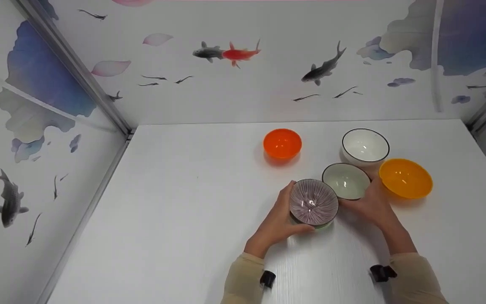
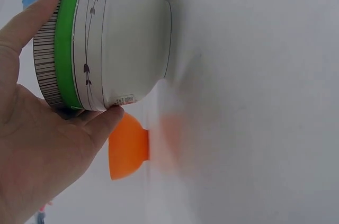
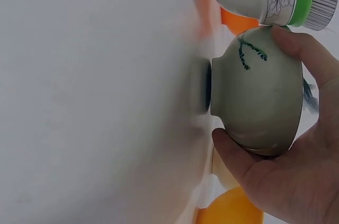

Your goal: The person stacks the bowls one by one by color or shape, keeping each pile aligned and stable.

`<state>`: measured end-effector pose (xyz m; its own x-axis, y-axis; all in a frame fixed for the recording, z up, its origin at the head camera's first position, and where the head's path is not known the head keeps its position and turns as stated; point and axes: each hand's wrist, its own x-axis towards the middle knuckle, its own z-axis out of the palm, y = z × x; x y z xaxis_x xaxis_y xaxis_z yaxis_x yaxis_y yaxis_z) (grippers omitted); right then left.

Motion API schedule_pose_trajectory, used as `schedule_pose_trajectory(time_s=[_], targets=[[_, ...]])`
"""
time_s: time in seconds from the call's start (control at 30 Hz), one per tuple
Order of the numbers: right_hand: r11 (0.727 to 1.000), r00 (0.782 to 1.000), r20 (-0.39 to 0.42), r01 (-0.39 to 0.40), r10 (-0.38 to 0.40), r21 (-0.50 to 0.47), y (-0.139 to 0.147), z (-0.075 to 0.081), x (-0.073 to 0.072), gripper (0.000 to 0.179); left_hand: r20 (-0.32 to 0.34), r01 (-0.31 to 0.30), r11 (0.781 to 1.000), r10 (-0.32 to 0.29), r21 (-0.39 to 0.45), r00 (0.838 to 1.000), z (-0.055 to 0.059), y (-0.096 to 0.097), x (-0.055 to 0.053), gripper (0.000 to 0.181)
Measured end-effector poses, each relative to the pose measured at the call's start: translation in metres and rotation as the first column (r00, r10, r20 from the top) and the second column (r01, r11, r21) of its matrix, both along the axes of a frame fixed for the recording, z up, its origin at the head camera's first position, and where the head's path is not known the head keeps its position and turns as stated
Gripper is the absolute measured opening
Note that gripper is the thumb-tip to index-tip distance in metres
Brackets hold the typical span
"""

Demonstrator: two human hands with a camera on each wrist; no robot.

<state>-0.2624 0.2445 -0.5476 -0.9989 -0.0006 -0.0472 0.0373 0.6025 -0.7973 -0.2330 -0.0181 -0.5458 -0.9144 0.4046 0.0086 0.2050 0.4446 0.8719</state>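
My left hand point(image 1: 277, 219) grips a stack of nested bowls from its left side. On top is a purple-striped bowl point(image 1: 313, 202); below it shows the rim of a bright green bowl point(image 2: 65, 38), then a white bowl with a leaf-patterned band point(image 2: 135, 36). My right hand point(image 1: 371, 204) holds a pale green bowl point(image 1: 345, 180) with a dark rim, thumb and fingers spread around its side. In the right wrist view, this bowl's foot hangs close over the table, and green sprigs decorate its outside. Its rim sits right beside the stack.
An orange bowl point(image 1: 282, 144) stands farther back on the white table point(image 1: 184, 211). A white bowl with a dark rim point(image 1: 365, 145) is behind the pale green one, and a yellow bowl point(image 1: 406, 178) stands just right of my right hand. Fish-printed panels point(image 1: 276, 97) enclose the table.
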Motion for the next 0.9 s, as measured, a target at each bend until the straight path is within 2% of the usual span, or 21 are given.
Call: schedule_pose_trajectory(time_s=[0.6,0.73,0.9], targets=[[0.998,0.997,0.059,0.047,-0.045,-0.033,0.007,0.006,0.012,0.122,-0.008,-0.022,1.000,0.022,0.006,1.000,-0.002,0.000,-0.001,0.119],[0.995,0.997,0.041,0.068,-0.065,-0.073,0.006,0.012,0.015,0.123,-0.010,-0.024,1.000,0.024,0.005,1.000,-0.003,0.000,-0.002,0.119],[0.987,0.997,-0.044,0.062,-0.069,-0.151,0.003,0.023,0.017,0.122,-0.017,-0.029,1.000,0.029,0.005,0.999,-0.004,-0.001,-0.002,0.120]])
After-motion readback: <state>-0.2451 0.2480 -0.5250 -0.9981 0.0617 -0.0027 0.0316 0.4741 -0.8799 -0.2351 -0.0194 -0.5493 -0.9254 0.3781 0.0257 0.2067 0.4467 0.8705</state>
